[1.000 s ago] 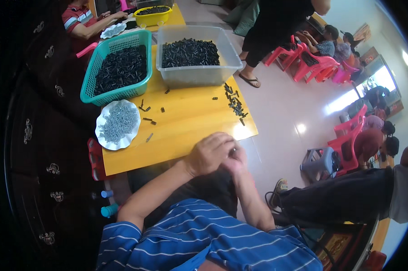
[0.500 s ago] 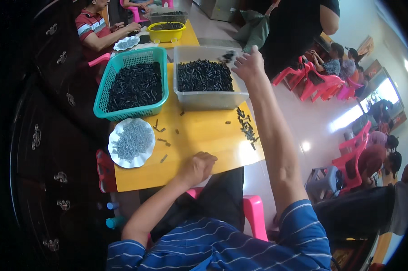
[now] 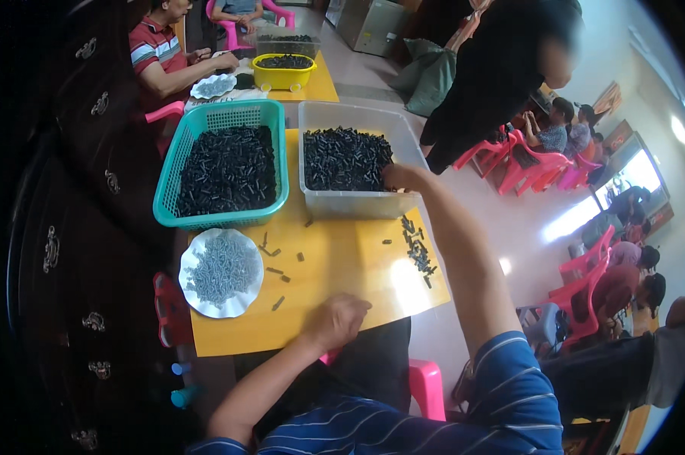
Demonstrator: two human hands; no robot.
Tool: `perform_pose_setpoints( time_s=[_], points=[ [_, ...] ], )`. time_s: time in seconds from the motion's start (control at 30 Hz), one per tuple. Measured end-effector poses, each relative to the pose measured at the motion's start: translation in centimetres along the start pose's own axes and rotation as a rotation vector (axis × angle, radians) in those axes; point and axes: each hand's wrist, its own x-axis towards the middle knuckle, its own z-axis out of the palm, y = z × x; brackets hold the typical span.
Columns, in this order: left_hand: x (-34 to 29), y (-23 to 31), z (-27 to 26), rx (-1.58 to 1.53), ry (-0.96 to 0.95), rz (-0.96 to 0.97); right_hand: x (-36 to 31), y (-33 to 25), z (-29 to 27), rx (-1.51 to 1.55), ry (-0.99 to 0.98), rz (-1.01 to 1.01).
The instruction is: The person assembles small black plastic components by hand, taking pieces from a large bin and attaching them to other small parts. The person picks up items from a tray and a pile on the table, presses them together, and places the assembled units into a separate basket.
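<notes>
Black pieces (image 3: pixel 417 250) on yellow table (image 3: pixel 358 265); pink chairs (image 3: pixel 536 161) beyond.

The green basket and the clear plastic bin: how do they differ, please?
The green basket has perforated, coloured walls; the clear plastic bin has solid, see-through ones. The basket stands on the left, the bin on the right. The right hand reaches into the bin, while no hand touches the basket. Both hold many small black pieces.

The shirt (image 3: pixel 403 423) is blue, with thin white stripes running across it. Its short sleeves (image 3: pixel 513 371), of the same striped cloth, leave the forearms (image 3: pixel 470 269) bare. Dark trousers (image 3: pixel 373 353), close to black, cover the legs.
</notes>
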Motion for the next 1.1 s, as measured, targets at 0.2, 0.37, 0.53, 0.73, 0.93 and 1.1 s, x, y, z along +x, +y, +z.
perform_pose_setpoints(
  time_s=[0.2,0.37,0.53,0.73,0.93,1.1],
  points=[
    [2.4,2.1,-2.8,0.066,0.046,0.104,-2.3,-3.1,-0.1,0.167,-0.014,0.276],
    [12.4,1.0,-10.6,0.36,0.243,0.071,-3.8,-6.1,-1.7,0.359,-0.027,0.353],
    [15.1,-6.1,-10.9,0.656,0.022,-0.006,-5.6,-10.1,-3.5,0.41,0.038,0.236],
    [16.4,-8.0,-8.7,0.64,0.157,0.091,-5.4,-8.9,-2.2,1.043,-0.328,0.17],
    [16.3,-8.0,-8.6,0.654,0.182,0.094,-3.8,-9.6,-5.3,0.852,-0.374,0.118],
    [16.8,-7.6,-8.2,0.641,0.163,0.09,-0.5,-7.2,-5.6,0.714,-0.275,0.304]
  ],
)
